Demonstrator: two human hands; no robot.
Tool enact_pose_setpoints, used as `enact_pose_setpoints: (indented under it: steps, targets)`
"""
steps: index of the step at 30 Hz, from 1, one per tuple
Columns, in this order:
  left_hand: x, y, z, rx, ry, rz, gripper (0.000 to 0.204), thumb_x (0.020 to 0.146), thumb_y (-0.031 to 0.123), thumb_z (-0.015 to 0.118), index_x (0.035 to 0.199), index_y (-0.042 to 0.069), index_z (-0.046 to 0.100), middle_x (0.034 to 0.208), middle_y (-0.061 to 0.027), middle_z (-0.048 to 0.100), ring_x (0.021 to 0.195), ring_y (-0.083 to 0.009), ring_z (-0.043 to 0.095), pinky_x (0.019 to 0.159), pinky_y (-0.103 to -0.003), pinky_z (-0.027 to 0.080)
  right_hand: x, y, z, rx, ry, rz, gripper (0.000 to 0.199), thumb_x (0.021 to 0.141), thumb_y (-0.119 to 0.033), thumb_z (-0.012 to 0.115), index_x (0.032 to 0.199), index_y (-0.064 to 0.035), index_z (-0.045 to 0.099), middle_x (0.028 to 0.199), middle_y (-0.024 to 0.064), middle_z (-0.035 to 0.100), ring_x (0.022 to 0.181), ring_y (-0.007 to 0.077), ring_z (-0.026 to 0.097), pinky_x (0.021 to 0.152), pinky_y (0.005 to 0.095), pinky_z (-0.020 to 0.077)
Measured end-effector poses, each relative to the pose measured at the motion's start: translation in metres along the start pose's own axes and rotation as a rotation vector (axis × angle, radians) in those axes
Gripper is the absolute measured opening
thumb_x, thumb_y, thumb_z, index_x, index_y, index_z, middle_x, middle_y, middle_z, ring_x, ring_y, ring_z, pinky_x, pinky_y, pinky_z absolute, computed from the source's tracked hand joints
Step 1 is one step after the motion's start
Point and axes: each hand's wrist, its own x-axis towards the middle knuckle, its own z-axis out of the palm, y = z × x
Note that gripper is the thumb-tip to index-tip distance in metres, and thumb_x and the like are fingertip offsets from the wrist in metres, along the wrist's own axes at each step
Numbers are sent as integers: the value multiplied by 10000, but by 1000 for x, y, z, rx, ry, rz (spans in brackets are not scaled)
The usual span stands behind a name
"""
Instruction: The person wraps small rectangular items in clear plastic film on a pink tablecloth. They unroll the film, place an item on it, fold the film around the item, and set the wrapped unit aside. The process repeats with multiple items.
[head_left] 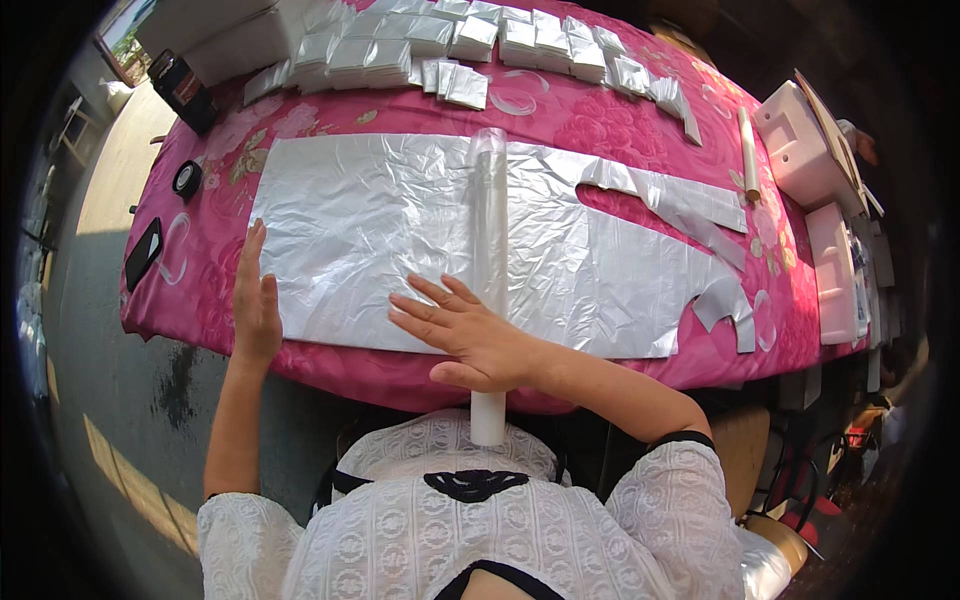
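- Here, in the head view, a wide plastic sheet [380, 230] lies flat on a table with a pink flowered cloth [620, 120].
- A long white roll [489, 280] lies across the middle of the sheet, from the far edge to past the near edge of the table, toward the person.
- The left hand [256, 300] lies flat, fingers straight and together, on the left near edge of the sheet. It holds nothing.
- The right hand [470, 335] rests open on the sheet near its near edge, fingers spread and pointing left. Its heel lies over the roll, but it does not grip it.
- At the right side the sheet is cut into long strips [690, 205].
- Many small folded silver packets [470, 45] stand in rows at the far edge of the table.
- A black case [143, 253] and a black round thing [187, 180] lie on the left part of the cloth.
- White foam trays [800, 150] are at the right end, and a thin rolled stick [748, 152] lies just beside them.
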Motion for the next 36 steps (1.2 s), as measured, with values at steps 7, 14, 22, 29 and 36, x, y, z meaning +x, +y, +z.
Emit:
enact_pose_setpoints:
  steps: [7, 14, 22, 29, 36]
  targets:
    - [-52, -6, -37, -152, -1, -138, 644, 943, 472, 259, 1309, -50, 349, 1347, -204, 388, 1272, -315, 348, 1051, -375, 237, 92, -35, -4, 317, 124, -346, 392, 850, -271, 538, 1153, -22, 534, 1193, 175, 525, 1200, 331, 417, 985, 414, 350]
    - [-108, -6, -55, -296, -21, -371, 634, 931, 469, 328, 1324, -29, 337, 1356, -178, 375, 1205, -279, 424, 996, -354, 320, 117, 43, 16, -420, -69, -242, 525, 870, -408, 460, 1292, -97, 427, 1374, 99, 373, 1307, 280, 278, 1076, 445, 189]
    - [-117, 21, -38, -69, -123, -581, 831, 783, 383, 621, 1350, -31, 176, 1214, -191, 389, 1014, -286, 479, 837, -367, 416, 246, 14, 94, -422, 75, -150, 469, 809, -309, 513, 1186, -29, 525, 1267, 139, 488, 1283, 294, 321, 1075, 450, 175]
    - [-119, 12, -26, -313, -175, -837, 722, 680, 172, 744, 1247, -11, 336, 1019, -103, 537, 873, -211, 556, 786, -333, 455, 258, 1, 141, -4, 738, 282, 743, 689, -131, 563, 1334, 52, 243, 1338, 285, 309, 1309, 362, 217, 1083, 460, 135]
    - [-99, 44, -22, -1496, -320, -700, 554, 728, 204, 686, 1172, -11, 432, 978, -108, 576, 789, -134, 580, 700, -283, 497, 194, -17, 49, 1412, 624, 274, 845, 692, -157, 639, 1346, 24, 135, 1082, 181, 488, 908, 235, 553, 823, 377, 468]
